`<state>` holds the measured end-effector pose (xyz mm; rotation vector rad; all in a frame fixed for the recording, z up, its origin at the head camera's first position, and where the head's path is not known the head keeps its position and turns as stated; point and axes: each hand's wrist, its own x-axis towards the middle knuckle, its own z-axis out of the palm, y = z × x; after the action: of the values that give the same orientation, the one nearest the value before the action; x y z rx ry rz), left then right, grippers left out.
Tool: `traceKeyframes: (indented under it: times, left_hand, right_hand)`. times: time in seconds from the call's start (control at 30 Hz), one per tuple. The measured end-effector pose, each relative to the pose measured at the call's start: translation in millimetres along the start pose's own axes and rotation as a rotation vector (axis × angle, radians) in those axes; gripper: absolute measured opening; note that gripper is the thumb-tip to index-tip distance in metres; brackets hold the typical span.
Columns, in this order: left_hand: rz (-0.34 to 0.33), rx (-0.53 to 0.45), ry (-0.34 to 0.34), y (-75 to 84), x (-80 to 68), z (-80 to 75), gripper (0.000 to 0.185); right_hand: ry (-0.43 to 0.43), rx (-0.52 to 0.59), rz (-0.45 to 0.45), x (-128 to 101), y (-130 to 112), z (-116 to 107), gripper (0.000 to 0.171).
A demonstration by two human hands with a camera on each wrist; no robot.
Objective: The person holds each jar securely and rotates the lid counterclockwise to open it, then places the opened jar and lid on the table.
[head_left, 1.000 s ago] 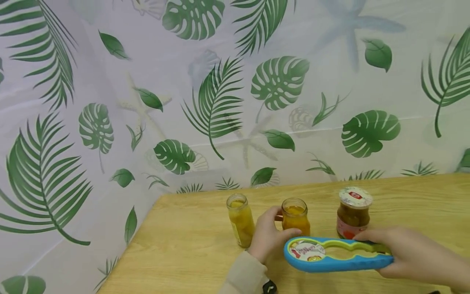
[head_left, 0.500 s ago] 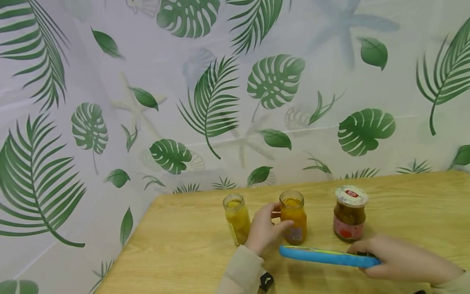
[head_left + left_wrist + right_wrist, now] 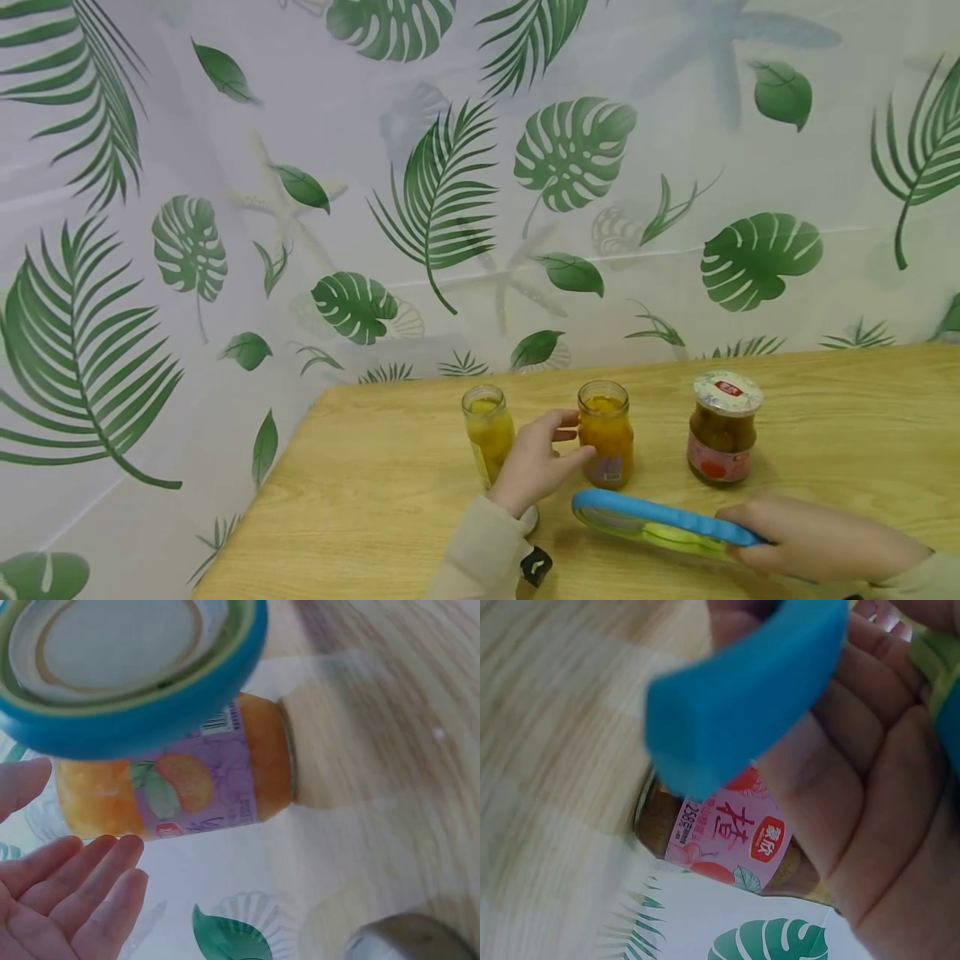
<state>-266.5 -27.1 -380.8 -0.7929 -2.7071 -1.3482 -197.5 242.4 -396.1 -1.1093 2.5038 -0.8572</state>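
wooden surface (image 3: 862,417) (leaf-print curtain behind) bears three jars. left hand (image 3: 534,467), grip released, touches the orange jar (image 3: 606,433); right hand (image 3: 813,542) clasps the blue opener (image 3: 645,518).

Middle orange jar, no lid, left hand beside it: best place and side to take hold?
Take the orange jar round its straight labelled body, below the narrower neck, coming from its left, where the left hand already lies open with thumb and fingers either side. It stands upright on the table. The blue jar opener in the right hand crowds the near side, so probably avoid a front approach.
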Motion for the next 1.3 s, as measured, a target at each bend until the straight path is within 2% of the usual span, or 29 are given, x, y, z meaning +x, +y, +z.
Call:
traceKeyframes:
  times: [0.33,0.57,0.77,1.1,1.3]
  left_hand:
    - [-0.024,-0.021,-0.059,3.8,-1.9,-2.8,0.047]
    - [-0.025,-0.017,-0.063,4.3,-1.7,-2.6,0.046]
    - [-0.019,-0.010,-0.062,4.7,-1.3,-3.2,0.046]
    - [-0.019,-0.008,-0.062,6.0,-1.8,-3.8,0.048]
    - [-0.026,-0.010,-0.063,6.5,-2.9,-4.0,0.048]
  right_hand:
    - [-0.064,0.041,0.097,2,-3,1,0.006]
    - [-0.070,0.088,0.026,2,1,2,0.009]
    - [-0.063,0.116,0.007,2,2,3,0.012]
    - [-0.081,0.145,0.036,1,5,3,0.011]
    - [-0.093,0.126,0.055,1,17,8,0.010]
